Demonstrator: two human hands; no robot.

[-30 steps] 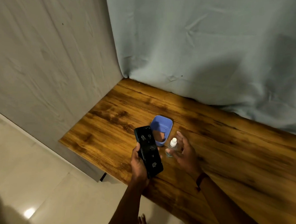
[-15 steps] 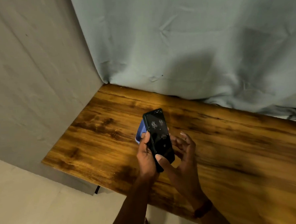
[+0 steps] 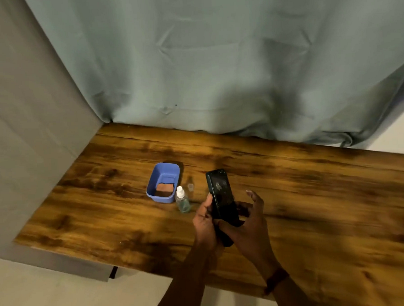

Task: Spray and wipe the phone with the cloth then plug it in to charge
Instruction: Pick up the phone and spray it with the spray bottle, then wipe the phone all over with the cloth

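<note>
A wooden table [image 3: 315, 193] with dark grain streaks stands against a wall draped in grey-green cloth [image 3: 214, 58]. Above it, the left hand [image 3: 205, 219] is clamped around the lower edge of the black phone [image 3: 220, 194], whose screen carries wet droplets; the right hand [image 3: 249, 223] cups its bottom, fingers loosely spread. Just left stand a small spray bottle [image 3: 182, 199], its clear cap [image 3: 190, 187], and a blue tub [image 3: 164, 181] holding a brown cloth [image 3: 164, 189]. Pale floor [image 3: 52, 301] lies below.
</note>
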